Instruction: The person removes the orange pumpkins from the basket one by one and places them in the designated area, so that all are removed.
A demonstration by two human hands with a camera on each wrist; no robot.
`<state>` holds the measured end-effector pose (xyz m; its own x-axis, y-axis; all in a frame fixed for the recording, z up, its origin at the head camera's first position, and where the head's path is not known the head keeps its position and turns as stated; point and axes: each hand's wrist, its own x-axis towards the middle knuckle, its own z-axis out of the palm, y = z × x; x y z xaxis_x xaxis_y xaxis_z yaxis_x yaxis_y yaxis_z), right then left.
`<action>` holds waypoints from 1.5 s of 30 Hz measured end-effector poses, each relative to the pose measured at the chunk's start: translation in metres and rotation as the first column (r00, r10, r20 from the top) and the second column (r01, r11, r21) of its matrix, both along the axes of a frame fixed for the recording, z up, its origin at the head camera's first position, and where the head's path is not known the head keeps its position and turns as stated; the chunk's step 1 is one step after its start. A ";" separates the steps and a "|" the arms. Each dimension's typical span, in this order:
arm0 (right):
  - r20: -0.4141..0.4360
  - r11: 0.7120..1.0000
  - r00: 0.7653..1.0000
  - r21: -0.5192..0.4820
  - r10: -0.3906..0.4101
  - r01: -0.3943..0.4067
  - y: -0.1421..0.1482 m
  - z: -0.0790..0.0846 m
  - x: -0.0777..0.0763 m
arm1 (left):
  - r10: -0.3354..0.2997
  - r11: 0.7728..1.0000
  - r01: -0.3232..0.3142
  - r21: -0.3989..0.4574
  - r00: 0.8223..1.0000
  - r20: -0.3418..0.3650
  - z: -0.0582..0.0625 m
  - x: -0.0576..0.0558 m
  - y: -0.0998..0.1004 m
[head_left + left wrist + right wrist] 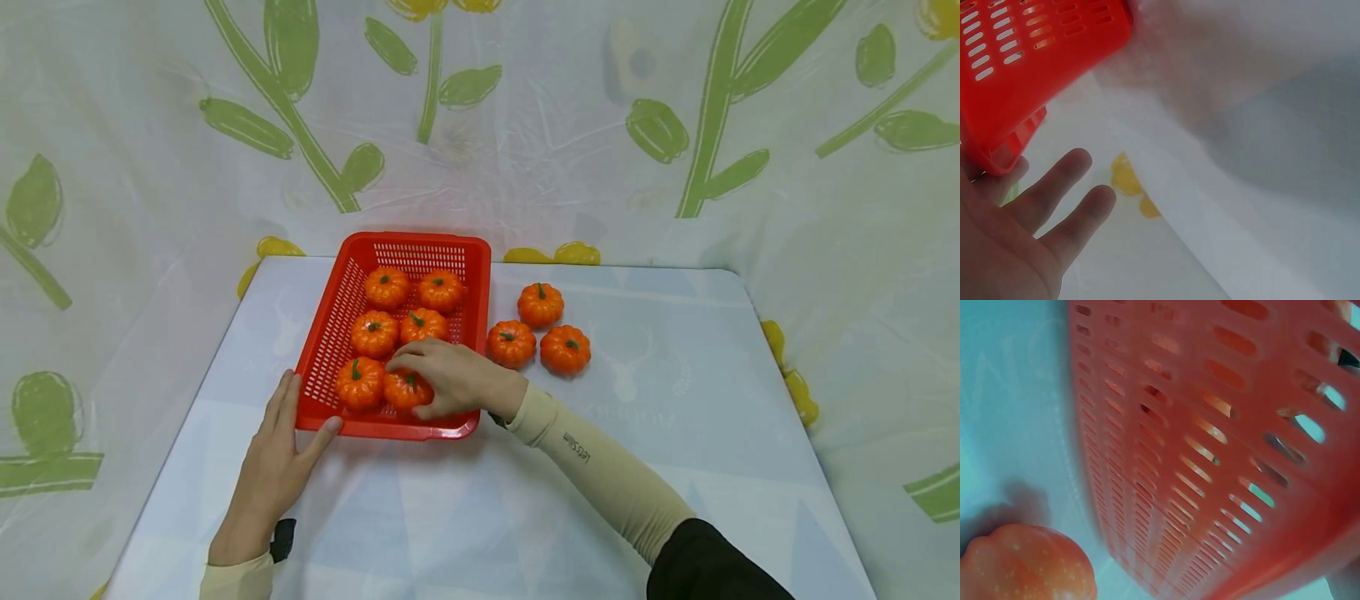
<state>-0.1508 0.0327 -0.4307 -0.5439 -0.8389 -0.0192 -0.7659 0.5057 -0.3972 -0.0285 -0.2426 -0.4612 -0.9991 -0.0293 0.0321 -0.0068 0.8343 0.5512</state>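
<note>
A red plastic basket (411, 431) with slotted walls holds several small orange pumpkins with green stems, standing in rows. My right hand (450, 375) reaches over the basket's right wall and grips the front-right pumpkin (405, 390) from above. Beside that one sits another pumpkin (360, 384) at the front left. My left hand (276, 454) rests against the basket's front-left corner, its fingers straight along the left wall and its thumb at the front rim. In the right wrist view the basket wall (1166, 444) hides most of the right hand's work.
Three pumpkins lie on the table right of the basket: one farther back (541, 305), one close to the wall (512, 344) and one to the right (566, 349). The pale table (637, 450) ends at a curtain (540, 167) with printed plants.
</note>
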 end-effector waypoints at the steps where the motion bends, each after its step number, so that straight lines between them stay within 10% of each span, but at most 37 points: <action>1: 0.001 1.000 1.000 -0.012 -0.006 0.006 0.001 0.002 0.000 | 0.001 1.000 -0.001 -0.001 1.000 0.001 0.000 0.000 0.000; 45: -0.102 0.884 0.945 -0.395 -0.311 0.248 0.094 0.031 -0.023 | -0.002 1.000 0.002 0.015 1.000 -0.007 -0.002 0.001 -0.001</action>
<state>-0.1739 0.1268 -0.3994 -0.7264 -0.5793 0.3698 -0.6828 0.5470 -0.4843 -0.0280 -0.2433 -0.4634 -0.9989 -0.0283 0.0387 -0.0015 0.8260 0.5636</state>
